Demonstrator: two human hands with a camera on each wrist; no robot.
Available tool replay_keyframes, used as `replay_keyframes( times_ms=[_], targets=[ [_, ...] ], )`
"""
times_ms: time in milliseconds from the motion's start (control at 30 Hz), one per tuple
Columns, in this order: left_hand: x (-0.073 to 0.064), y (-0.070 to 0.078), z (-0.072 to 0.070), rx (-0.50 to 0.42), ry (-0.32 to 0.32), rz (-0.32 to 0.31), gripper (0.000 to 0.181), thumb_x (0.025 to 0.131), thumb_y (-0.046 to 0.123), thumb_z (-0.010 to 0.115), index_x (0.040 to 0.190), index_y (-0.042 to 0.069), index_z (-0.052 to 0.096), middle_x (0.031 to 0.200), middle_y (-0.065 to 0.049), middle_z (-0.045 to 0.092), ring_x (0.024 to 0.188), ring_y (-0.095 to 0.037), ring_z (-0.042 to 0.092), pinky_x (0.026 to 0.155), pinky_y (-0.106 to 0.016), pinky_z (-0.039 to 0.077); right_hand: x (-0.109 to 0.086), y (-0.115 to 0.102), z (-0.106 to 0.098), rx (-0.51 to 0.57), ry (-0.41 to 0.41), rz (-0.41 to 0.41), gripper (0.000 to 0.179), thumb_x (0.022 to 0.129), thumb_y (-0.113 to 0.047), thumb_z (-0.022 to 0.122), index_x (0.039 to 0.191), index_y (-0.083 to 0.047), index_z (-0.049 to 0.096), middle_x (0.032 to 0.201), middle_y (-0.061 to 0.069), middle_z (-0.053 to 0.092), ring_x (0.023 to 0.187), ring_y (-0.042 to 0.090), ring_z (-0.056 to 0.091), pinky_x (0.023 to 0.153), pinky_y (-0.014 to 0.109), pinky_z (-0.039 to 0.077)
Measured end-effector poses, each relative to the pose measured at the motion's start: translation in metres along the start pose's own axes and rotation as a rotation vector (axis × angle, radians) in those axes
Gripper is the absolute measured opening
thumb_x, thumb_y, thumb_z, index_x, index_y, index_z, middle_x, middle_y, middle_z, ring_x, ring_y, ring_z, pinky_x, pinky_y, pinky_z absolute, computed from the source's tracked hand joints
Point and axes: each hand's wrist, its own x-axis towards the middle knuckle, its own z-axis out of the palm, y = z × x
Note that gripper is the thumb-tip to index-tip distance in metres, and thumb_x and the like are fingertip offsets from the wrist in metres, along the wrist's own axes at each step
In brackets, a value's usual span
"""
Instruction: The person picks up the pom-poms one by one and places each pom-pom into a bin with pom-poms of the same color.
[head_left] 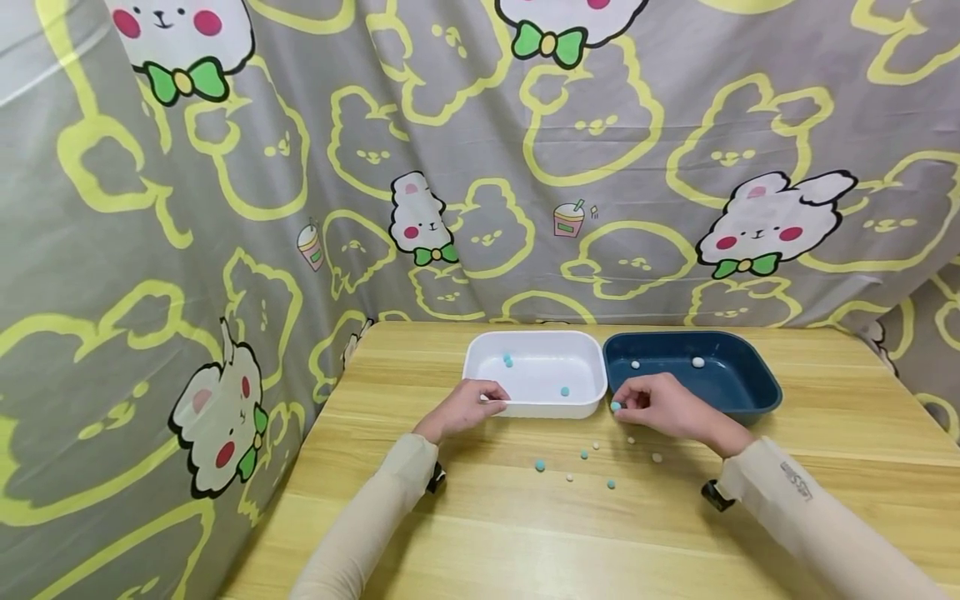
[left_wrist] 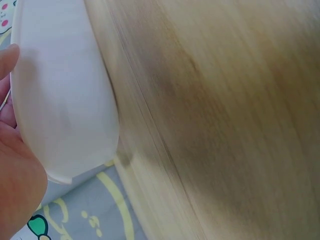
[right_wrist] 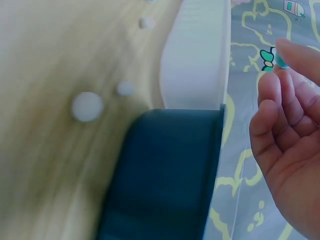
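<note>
My right hand (head_left: 663,407) pinches a small teal ball (head_left: 616,407) between thumb and finger, just in front of where two basins meet. In the right wrist view the same ball (right_wrist: 281,61) shows at the fingertips, above rim height. My left hand (head_left: 461,408) grips the near rim of the white basin (head_left: 540,409), thumb on the outer wall and fingers over the edge. Inside the white basin lie 3 teal balls (head_left: 565,392). The dark blue basin (head_left: 731,386) beside it holds 2 white balls (head_left: 698,362).
On the wooden table (head_left: 510,533) in front of the basins lie scattered teal balls (head_left: 540,466) and several white balls (head_left: 657,457). A grey patterned curtain (head_left: 480,150) hangs behind the table and along its left side.
</note>
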Motion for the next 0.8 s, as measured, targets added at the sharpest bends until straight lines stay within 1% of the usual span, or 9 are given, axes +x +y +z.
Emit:
replay_keyframes(
  times_ms=[233,400,600,800],
  targets=[
    [0.001,0.000,0.001,0.002,-0.005,-0.006,0.009,0.093,0.020,0.062,0.090,0.019,0.070,0.089,0.010,0.064,0.086,-0.007,0.057,0.078,-0.028,0.046,0.015,-0.006,-0.007,0.030,-0.010,0.017,0.010,0.084,-0.018,0.073,0.090,-0.012,0.068,0.069,-0.005,0.055,0.062,0.012,0.049,0.058,0.025,0.042],
    [0.002,-0.002,0.001,0.013,0.002,0.003,0.009,0.093,0.021,0.062,0.090,0.020,0.070,0.088,0.011,0.064,0.085,-0.007,0.057,0.078,-0.028,0.046,0.026,-0.007,-0.008,0.029,-0.003,0.030,0.009,0.083,-0.014,0.074,0.088,-0.011,0.068,0.070,-0.004,0.054,0.063,0.014,0.049,0.059,0.025,0.042],
    [0.003,-0.002,0.001,0.008,0.002,0.011,0.008,0.093,0.021,0.062,0.090,0.020,0.070,0.088,0.011,0.064,0.085,-0.007,0.057,0.078,-0.028,0.046,0.035,-0.008,-0.009,0.010,-0.016,0.041,0.009,0.083,-0.015,0.074,0.089,-0.011,0.068,0.071,-0.004,0.055,0.065,0.016,0.050,0.058,0.026,0.043],
    [0.001,-0.001,0.001,0.010,0.000,-0.005,0.009,0.093,0.022,0.062,0.090,0.020,0.070,0.087,0.011,0.064,0.084,-0.007,0.057,0.077,-0.027,0.046,0.042,-0.008,-0.011,0.010,-0.015,0.046,0.007,0.084,-0.015,0.073,0.089,-0.012,0.068,0.072,-0.004,0.057,0.067,0.017,0.051,0.060,0.027,0.045]
  ],
)
